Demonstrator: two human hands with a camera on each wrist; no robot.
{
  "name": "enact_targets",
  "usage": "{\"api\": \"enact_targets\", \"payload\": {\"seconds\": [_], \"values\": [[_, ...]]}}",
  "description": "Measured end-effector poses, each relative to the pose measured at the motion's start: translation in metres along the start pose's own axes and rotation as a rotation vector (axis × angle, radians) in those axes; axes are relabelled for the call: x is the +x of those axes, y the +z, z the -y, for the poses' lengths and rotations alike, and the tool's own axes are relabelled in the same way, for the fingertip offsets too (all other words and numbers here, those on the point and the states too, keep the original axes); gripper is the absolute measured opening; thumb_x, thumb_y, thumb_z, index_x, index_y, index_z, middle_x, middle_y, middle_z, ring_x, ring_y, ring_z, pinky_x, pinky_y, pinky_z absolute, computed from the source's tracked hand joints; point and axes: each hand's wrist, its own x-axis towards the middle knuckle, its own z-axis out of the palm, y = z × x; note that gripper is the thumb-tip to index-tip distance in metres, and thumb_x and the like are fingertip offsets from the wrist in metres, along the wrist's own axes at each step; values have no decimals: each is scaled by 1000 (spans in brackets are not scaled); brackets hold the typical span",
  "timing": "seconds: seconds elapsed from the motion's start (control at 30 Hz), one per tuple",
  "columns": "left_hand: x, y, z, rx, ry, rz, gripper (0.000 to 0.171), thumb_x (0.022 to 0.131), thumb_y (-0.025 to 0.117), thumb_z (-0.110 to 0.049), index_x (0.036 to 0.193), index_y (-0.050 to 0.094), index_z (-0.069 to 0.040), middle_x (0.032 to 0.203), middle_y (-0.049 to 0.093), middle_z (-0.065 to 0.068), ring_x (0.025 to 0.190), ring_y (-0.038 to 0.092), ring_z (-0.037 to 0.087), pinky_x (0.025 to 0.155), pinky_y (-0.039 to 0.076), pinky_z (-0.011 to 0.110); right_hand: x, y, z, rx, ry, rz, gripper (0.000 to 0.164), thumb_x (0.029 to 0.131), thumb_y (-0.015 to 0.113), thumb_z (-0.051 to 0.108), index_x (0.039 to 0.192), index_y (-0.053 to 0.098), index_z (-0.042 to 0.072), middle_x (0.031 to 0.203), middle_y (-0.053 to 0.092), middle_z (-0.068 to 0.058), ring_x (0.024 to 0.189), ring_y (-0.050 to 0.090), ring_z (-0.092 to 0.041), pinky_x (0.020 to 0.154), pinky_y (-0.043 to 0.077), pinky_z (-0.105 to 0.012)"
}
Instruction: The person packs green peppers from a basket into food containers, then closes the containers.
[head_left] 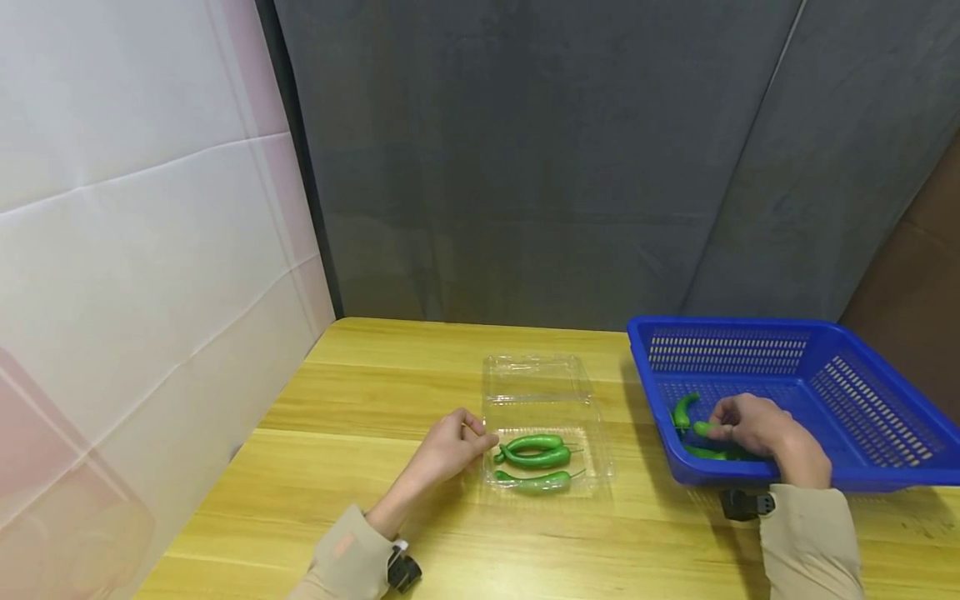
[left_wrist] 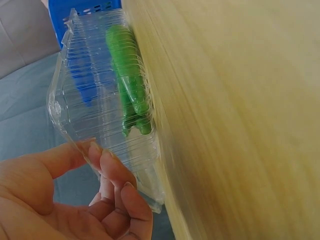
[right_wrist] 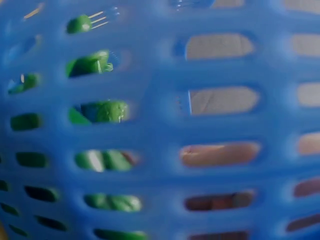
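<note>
A hinged clear plastic container (head_left: 536, 410) lies with its lid folded back on the table. Inside it are three green chili peppers (head_left: 534, 482), two of them side by side. My left hand (head_left: 448, 447) pinches the container's left rim between thumb and fingers, as the left wrist view shows close up. Over in the blue plastic basket (head_left: 757, 327), my right hand (head_left: 763, 431) pinches a green chili pepper (head_left: 702, 428). More green peppers (head_left: 684, 411) lie around its fingers at the basket's left side. The basket's slotted wall covers most of the right wrist view.
The wooden table (head_left: 360, 392) carries both the container and the basket, with the basket on the right. Behind the table hangs a dark grey cloth (head_left: 510, 167). A pale panel (head_left: 150, 208) stands along the left side.
</note>
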Motion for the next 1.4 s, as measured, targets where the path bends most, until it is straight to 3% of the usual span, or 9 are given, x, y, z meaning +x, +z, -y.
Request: {"api": "enact_targets", "payload": {"seconds": [0.23, 0.53, 1.03, 1.23, 1.4], "values": [[2, 0, 2, 8, 0, -2, 23, 96, 70, -18, 100, 56, 0, 73, 62, 12, 60, 57, 21, 56, 43, 28, -3, -7, 4, 32, -53, -15, 12, 97, 67, 12, 100, 68, 1, 96, 68, -16, 88, 61, -32, 76, 50, -51], [0, 1, 1, -5, 11, -1, 24, 96, 70, -18, 100, 55, 0, 73, 62, 13, 60, 57, 21, 56, 44, 29, -8, -9, 4, 35, -100, -107, 8, 97, 66, 10, 97, 68, 2, 90, 70, -12, 80, 59, -26, 68, 48, -43], [1, 0, 2, -5, 15, 13, 23, 97, 69, -17, 101, 55, 1, 71, 61, 11, 60, 56, 20, 55, 43, 26, -19, -18, 5, 17, -114, -258, 19, 97, 67, 14, 107, 68, -2, 95, 70, -19, 90, 64, -41, 75, 49, -56], [0, 0, 1, -17, 8, 5, 23, 96, 70, -16, 101, 55, 1, 71, 61, 11, 59, 56, 20, 56, 43, 28, -22, -23, 7, 12, -127, -316, 16, 97, 67, 12, 106, 67, -2, 91, 68, -16, 87, 62, -39, 74, 46, -56], [0, 0, 1, -15, 7, 2, 23, 96, 70, -16, 100, 55, 1, 72, 61, 12, 60, 57, 21, 57, 44, 29, -25, -26, 11, 17, -106, -355, 20, 100, 64, 12, 111, 66, -5, 98, 67, -24, 91, 61, -44, 75, 46, -59]]}}
